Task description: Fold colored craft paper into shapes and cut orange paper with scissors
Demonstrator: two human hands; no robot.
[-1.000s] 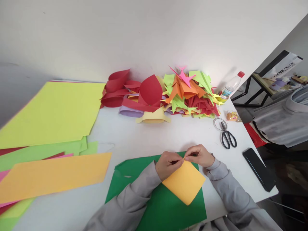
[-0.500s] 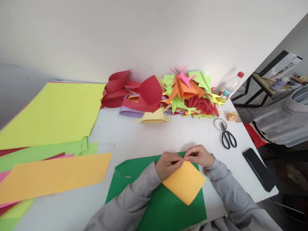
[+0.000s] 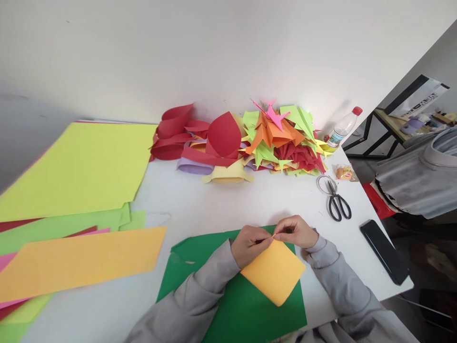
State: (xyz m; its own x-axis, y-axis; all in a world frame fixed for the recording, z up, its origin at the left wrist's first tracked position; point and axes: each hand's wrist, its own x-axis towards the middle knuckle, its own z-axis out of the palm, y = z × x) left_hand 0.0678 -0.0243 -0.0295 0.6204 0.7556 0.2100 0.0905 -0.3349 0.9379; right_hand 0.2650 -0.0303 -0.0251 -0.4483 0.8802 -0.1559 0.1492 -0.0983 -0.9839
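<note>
A square of orange-yellow paper [image 3: 274, 272], turned like a diamond, is held at its far corner by both hands. My left hand [image 3: 251, 245] pinches that corner from the left, thumb and forefinger closed. From the right, my right hand [image 3: 295, 232] pinches the same tip, its fingertips nearly touching those of the left. Beneath the paper and my left forearm lies a dark green sheet [image 3: 246, 314]. The exact fold at the pinched tip is too small to make out.
Left lie a large yellow sheet [image 3: 89, 166] and an orange strip [image 3: 89, 262]. Along the wall are curled red paper pieces [image 3: 224, 136] and a pile of folded paper shapes [image 3: 285, 143]. To the right are a bottle [image 3: 342, 128], scissors [image 3: 337, 202] and a black phone [image 3: 383, 252].
Almost nothing differs. Both hands keep their pinch on the paper's far corner, and the near corner has dipped very slightly toward me.
</note>
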